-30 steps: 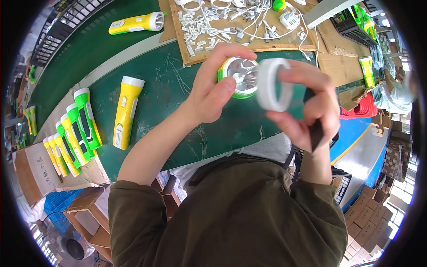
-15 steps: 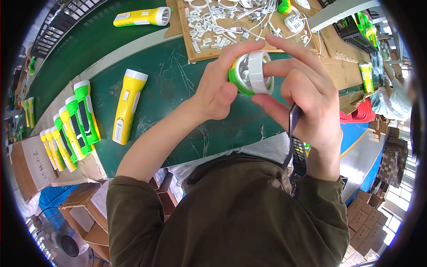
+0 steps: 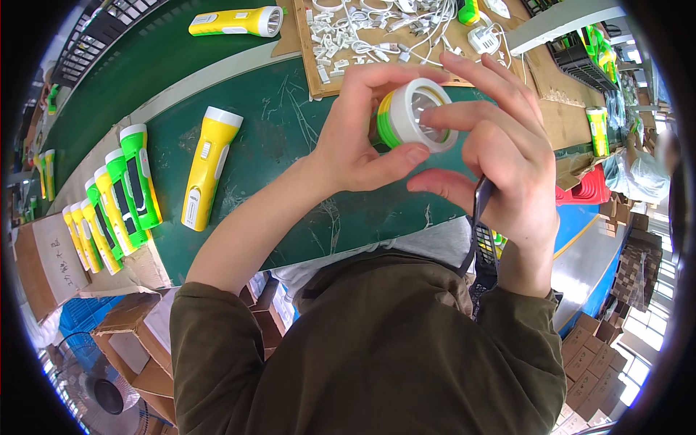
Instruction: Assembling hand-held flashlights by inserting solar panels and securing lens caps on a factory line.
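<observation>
My left hand is closed around a yellow-and-green flashlight, its fingers over the top and its thumb below. The white ring at its head is tilted toward me and to the right, showing the clear lens. My right hand has its fingers apart, one fingertip at the lens and the thumb clear of the ring. A slim dark strap-like thing crosses in front of that hand; whether it is held I cannot tell. Another yellow flashlight lies on the green table left of my left arm.
Several yellow and green flashlights lie in a row at the left. A wooden tray of white cables and small white parts is beyond my hands. One more flashlight lies at the far left. A red bin stands right.
The white ring and flashlight head have turned from edge-on to face more toward me. My right thumb has moved off the ring, and my left thumb has come up against it.
</observation>
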`<state>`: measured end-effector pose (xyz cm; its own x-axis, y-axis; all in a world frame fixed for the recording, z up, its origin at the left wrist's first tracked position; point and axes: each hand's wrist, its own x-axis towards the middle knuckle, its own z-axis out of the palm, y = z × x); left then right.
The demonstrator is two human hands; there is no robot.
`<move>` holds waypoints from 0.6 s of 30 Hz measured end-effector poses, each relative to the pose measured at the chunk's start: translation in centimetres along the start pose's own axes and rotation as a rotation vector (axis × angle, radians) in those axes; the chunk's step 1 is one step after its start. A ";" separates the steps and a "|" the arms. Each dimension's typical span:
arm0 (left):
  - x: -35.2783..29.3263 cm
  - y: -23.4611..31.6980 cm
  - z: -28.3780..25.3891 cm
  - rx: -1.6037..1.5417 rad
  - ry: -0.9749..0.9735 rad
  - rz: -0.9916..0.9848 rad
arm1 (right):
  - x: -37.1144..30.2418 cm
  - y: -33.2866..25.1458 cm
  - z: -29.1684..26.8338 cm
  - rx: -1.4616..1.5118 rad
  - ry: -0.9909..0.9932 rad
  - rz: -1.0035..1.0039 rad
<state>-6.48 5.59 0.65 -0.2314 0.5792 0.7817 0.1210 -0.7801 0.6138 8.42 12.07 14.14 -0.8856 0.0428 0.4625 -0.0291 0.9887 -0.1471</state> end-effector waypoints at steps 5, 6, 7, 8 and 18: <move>0.3 -0.2 0.2 -0.093 0.027 0.087 | -0.1 0.3 0.1 0.024 0.007 0.013; 0.2 -0.2 -0.2 -0.094 0.026 0.086 | -0.2 0.3 0.1 0.052 0.007 -0.002; 0.2 0.1 -0.9 0.022 -0.038 0.065 | -0.4 0.4 0.3 0.053 0.007 -0.002; 0.2 0.2 -1.3 0.139 -0.102 0.043 | -0.6 0.6 0.6 0.088 0.019 -0.008; 0.1 -1.2 -1.0 0.269 -0.066 0.291 | -0.4 0.6 1.4 0.145 0.084 -0.015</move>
<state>-7.59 6.30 -0.12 -0.0891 0.3638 0.9272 0.4229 -0.8290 0.3659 8.13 12.50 12.66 -0.8427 0.0460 0.5364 -0.1141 0.9585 -0.2614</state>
